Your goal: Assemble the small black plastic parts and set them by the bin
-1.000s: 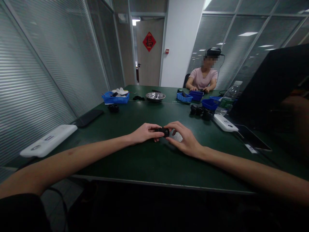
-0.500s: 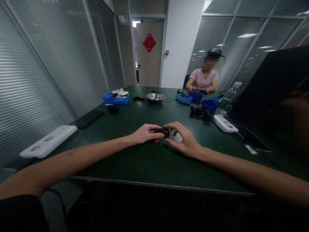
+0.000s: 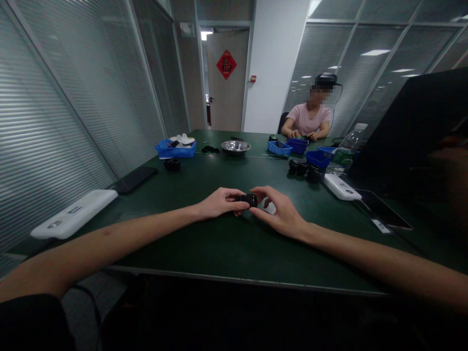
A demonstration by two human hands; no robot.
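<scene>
Near the front middle of the table, my left hand [image 3: 219, 202] is closed round a small black cylindrical part [image 3: 250, 200], held level with its rounded end to the right. What kind of part it is I cannot make out. My right hand [image 3: 280, 209] is curled at that end, with thumb and fingertips pinching its rim. A pale, see-through patch [image 3: 269, 207] shows behind the right fingers; whether it is plastic film or a reflection I cannot tell.
A metal bowl [image 3: 236, 147] and a blue basket [image 3: 177, 150] stand farther back. Black parts [image 3: 302, 168] lie at right, beside blue trays [image 3: 318, 158], a water bottle [image 3: 341, 151] and a white power bank [image 3: 341, 187]. Across the table sits a person [image 3: 309, 119].
The black part's end has turned slightly to the right, and my right fingertips have shifted a little around it. My left hand stays in place.
</scene>
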